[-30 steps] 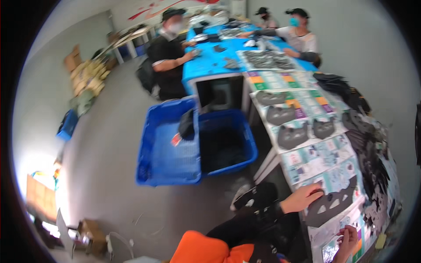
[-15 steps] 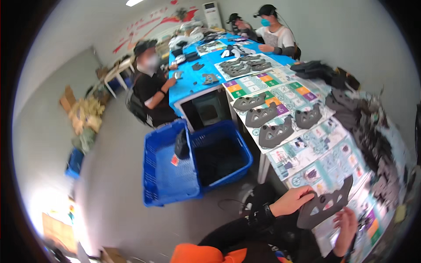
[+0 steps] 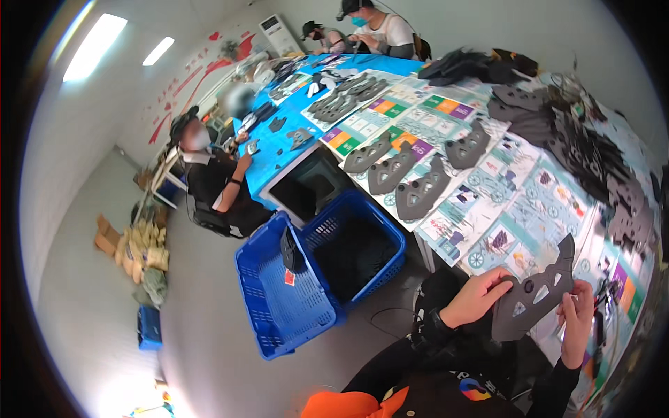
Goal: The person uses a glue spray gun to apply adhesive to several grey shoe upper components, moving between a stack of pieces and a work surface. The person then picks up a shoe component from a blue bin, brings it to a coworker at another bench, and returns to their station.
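Grey panel [image 3: 531,315]: between both hands, by the near edge of the worktop [image 3: 512,209]
Long axis: slanting away rightward
Left hand [image 3: 477,299]: thumb and fingers clamped on the panel's left rim
Right hand [image 3: 577,317]: fingertips at its right edge; from here I can't tell if they grip

Pretty sure you'd call where I'm sitting a small workshop, some kind of hand-assembly room. The long surface [image 3: 275,167] is shared with co-workers [image 3: 212,180] in caps and masks, and it's got batches of the same flat grey pieces [image 3: 412,207] laid out, plus a messy dark pile [image 3: 575,143] along the wall side. Blue plastic crates [image 3: 300,336] on the floor, bulging beige bags [image 3: 143,254] by the wall, bright ceiling panels [image 3: 95,47].
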Available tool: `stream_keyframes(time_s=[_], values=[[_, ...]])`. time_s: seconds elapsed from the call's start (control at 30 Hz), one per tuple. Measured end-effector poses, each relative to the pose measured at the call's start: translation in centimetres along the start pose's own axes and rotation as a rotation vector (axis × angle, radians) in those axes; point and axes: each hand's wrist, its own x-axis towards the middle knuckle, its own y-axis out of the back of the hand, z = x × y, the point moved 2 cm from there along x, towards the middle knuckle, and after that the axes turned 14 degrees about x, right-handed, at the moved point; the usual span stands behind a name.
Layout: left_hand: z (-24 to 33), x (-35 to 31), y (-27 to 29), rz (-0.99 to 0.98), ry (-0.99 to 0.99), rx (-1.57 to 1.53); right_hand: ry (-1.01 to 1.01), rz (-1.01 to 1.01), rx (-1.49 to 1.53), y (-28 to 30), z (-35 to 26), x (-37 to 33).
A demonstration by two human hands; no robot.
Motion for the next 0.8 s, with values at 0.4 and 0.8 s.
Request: stream_keyframes(time_s=[0.4, 0.8], values=[[0.6, 0.3, -0.9, 0.007, -0.038, 0.086, 0.052, -0.083, -0.058, 2.5, 1.7, 1.4], [6.1, -2.7, 4.8, 0.471, -0.268, 0.471, 0.098, -0.061, -0.004, -0.3, -1.8, -1.1]])
